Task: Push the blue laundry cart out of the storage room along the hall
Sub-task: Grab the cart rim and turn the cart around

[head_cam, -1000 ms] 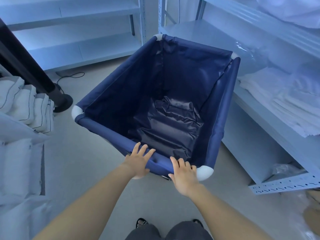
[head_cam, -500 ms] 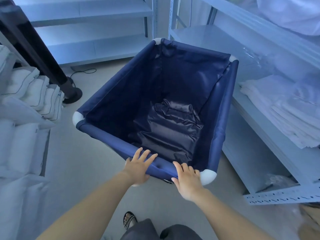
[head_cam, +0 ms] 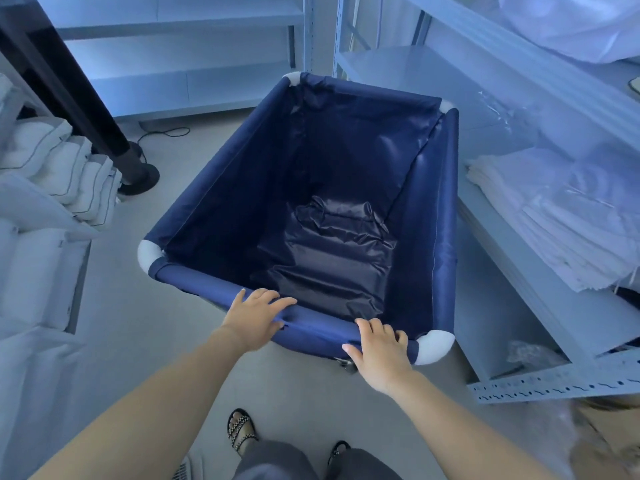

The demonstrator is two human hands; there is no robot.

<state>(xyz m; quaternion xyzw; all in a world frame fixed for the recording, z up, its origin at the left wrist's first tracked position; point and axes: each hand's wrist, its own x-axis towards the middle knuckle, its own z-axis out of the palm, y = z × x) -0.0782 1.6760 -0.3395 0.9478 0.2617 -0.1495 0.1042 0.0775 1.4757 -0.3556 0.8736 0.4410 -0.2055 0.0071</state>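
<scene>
Head view: the blue laundry cart (head_cam: 446, 209) stands on the grey floor (head_cam: 138, 341) of a storage room, right in front of the person. It sits between metal shelving (head_cam: 519, 389) on the right and stacked white bedding rolls (head_cam: 69, 168) on the left. The cart's long axis runs away from the person, skewed slightly to the right, and its far end points at the gap between two shelf units. The right side rail is just beside the shelving. The top is open, and inside only the crumpled dark liner bottom shows.

Both hands are on the near short rail. The left hand (head_cam: 254, 315) is near the middle of the rail, with its fingers spread and fairly straight, laid flat over the top. The right hand (head_cam: 379, 351) is by the near right white corner cap, its fingers bent over the rail and the thumb splayed on the near face. Under that corner is a small metal part, probably a caster (head_cam: 346, 365).

Folded white linens (head_cam: 554, 220) sit on the right middle shelf, and a clear plastic bag (head_cam: 533, 355) sits on the shelf below. A black pole stand (head_cam: 69, 88) with a round base stands at far left, with a cable (head_cam: 162, 133) on the floor near it. Sandalled feet (head_cam: 242, 431) are at the bottom.
</scene>
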